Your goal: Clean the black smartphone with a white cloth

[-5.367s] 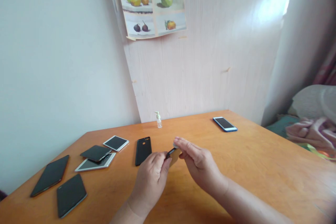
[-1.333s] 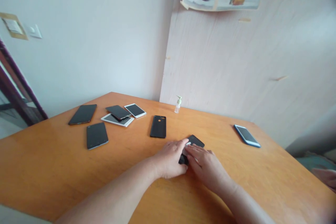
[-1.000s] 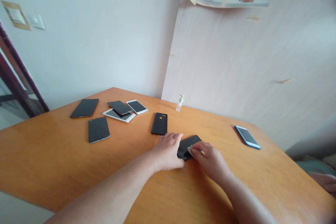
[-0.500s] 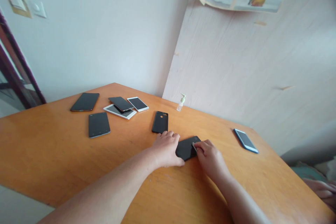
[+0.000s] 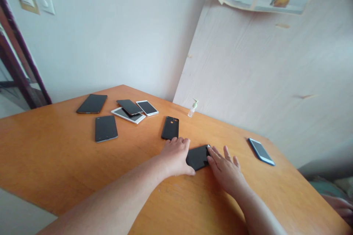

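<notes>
A black smartphone lies flat on the wooden table, screen up. My left hand grips its left end, thumb along the near edge and fingers at the far edge. Over the phone's right end is my right hand, its fingers spread. A small pale scrap shows at the index fingertip, on the phone's far right corner; I cannot make out its kind. Just beyond my left hand's fingers rests a black phone case, hollow side up.
Several phones lie to the left, including a dark phone and a white phone. A clear pump bottle stands near the wall. To the right is a blue-edged phone. Part of another person's hand shows at the far right.
My right hand has gone from a pinch on the small pale scrap to spread fingers, moving toward the phone's right end. My left hand keeps its grip. The view has shifted slightly.
</notes>
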Demonstrator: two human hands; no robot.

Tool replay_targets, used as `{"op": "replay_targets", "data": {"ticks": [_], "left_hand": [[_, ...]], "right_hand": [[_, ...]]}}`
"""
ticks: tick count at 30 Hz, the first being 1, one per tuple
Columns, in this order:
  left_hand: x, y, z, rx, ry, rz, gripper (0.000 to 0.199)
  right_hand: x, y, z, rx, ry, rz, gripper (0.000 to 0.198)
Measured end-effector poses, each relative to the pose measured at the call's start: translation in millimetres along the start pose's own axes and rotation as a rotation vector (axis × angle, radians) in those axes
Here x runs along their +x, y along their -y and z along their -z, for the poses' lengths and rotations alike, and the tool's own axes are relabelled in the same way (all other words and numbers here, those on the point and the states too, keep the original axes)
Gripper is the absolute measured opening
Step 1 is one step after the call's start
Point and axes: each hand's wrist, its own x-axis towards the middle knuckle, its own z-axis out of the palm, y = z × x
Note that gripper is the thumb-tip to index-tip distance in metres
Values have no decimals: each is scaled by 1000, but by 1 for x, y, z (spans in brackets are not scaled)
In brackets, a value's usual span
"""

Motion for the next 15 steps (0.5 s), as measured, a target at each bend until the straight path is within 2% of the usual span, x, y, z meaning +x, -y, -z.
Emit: {"op": "replay_targets", "data": {"ticks": [2, 5, 7, 9, 13, 15], "left_hand": [[0, 0, 1, -8, 1, 26, 90], [0, 0, 1, -23, -1, 21, 82], [0, 1, 0, -28, -8, 14, 79], [1, 2, -2, -19, -2, 20, 86], [2, 2, -3, 7, 19, 19, 104], [2, 1, -2, 6, 25, 23, 105]], "right_hand": [[-4, 11, 2, 69, 53, 44, 50], [-12, 38, 6, 201, 160, 252, 48], [-12, 45, 6, 241, 188, 328, 46], [-5, 38, 3, 221, 156, 256, 47], [14, 5, -5, 118, 58, -65, 54], [15, 3, -5, 93, 51, -96, 55]]}}
